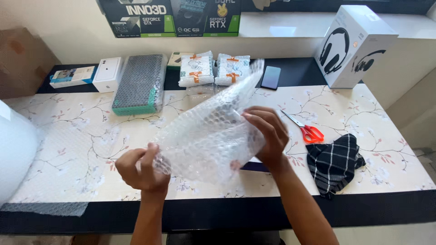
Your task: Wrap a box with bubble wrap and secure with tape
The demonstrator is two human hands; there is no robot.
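Both of my hands hold a sheet of clear bubble wrap (210, 131) above the table, folded around something I cannot make out. My left hand (141, 169) grips its lower left corner. My right hand (269, 132) clasps its right side, fingers curled over the top. A dark flat object (254, 166) peeks out on the table just under the wrap.
Red-handled scissors (305, 129) and a black checked cloth (334, 162) lie to the right. A bubble wrap roll (16, 149) sits at far left. Further back lie a wrapped keyboard-shaped bundle (139, 83), two taped wrapped packets (213, 69), a phone (271, 77), small white boxes (108, 73) and a headphone box (354, 45).
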